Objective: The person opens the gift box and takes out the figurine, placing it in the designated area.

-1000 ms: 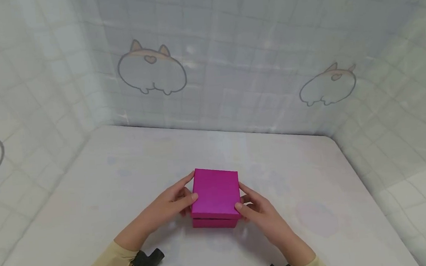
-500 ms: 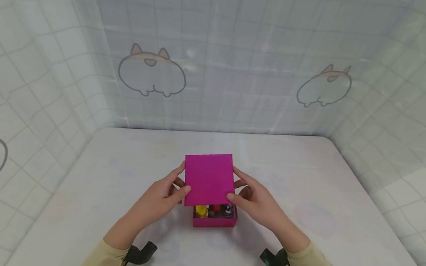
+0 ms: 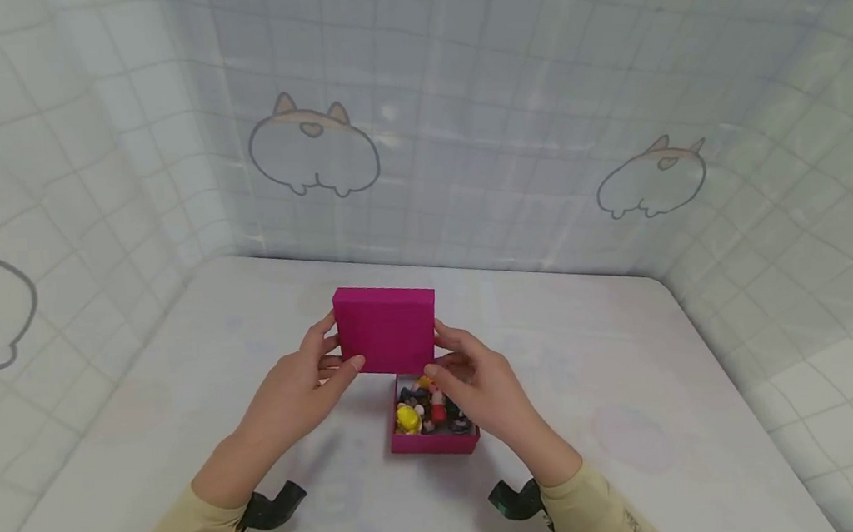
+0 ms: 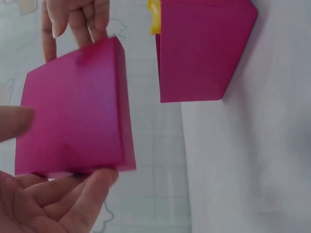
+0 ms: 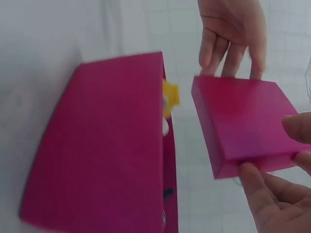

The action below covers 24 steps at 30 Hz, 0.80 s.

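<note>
A magenta box lid [image 3: 387, 332] is held up between both hands, tilted and clear of the box. My left hand [image 3: 286, 398] grips its left side, thumb on the top face and fingers along the edge. On the opposite side my right hand [image 3: 492, 390] pinches it near the lower right corner. Below, the magenta box [image 3: 435, 444] stands uncovered on the table. Small toy figures crowd it, among them a yellow one [image 3: 408, 419] and a red one [image 3: 438, 407]. In the right wrist view the box wall [image 5: 97, 145] hides most contents.
The white table [image 3: 591, 353] carries faint pastel marks. Grid-patterned curtains [image 3: 463, 154] with cartoon animal outlines enclose its back and sides. Dark curved wrist mounts [image 3: 273, 508] stick out from both sleeves.
Both hands have lifted the lid off the box and carried it away and slightly left, tipping it more upright. The figures inside the box have come into view.
</note>
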Available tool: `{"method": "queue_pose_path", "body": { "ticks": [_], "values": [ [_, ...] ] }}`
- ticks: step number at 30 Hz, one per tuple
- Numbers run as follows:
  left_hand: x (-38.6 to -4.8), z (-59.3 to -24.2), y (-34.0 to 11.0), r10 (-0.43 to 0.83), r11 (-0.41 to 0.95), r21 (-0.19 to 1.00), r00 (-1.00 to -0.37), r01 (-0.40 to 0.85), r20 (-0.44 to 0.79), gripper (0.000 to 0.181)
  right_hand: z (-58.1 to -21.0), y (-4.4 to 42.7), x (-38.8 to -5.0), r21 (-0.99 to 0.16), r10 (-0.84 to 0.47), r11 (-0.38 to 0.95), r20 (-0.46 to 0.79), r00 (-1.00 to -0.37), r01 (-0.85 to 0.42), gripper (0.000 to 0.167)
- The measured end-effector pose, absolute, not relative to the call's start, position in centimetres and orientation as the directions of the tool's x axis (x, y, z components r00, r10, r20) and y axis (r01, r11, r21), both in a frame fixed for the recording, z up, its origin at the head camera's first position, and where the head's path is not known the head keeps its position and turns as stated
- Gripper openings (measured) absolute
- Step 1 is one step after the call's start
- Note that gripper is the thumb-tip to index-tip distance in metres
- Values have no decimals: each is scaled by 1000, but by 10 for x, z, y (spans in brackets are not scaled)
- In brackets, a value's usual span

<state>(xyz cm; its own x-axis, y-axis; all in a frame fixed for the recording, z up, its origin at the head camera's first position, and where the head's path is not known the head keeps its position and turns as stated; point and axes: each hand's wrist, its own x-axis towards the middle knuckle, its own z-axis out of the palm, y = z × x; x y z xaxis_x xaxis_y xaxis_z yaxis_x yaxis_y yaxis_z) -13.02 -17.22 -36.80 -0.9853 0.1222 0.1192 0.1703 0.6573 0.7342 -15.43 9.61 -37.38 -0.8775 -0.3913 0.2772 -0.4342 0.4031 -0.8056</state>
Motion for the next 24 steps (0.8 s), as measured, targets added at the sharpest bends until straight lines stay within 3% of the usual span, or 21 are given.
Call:
{"method": "queue_pose_path", "body": {
  "ticks": [4, 12, 20, 24],
  "values": [
    [-128, -369, -178, 106, 577, 804, -990, 141, 98, 78, -375, 86, -153, -859, -405, 326, 250, -880, -394, 55],
    [-122, -371, -186, 48, 514, 845, -988, 150, 146, 50, -379, 70, -150, -922, -345, 233, 220, -912, -310, 40],
    [-117, -376, -195, 32, 470, 866, -984, 171, 176, 45, -382, 57, -149, -903, -232, 302, 241, -942, -306, 39],
    [-115, -382, -199, 56, 444, 876, -981, 189, 184, 46, -383, 52, -149, -864, -193, 390, 261, -946, -318, 48]
  ]
}}
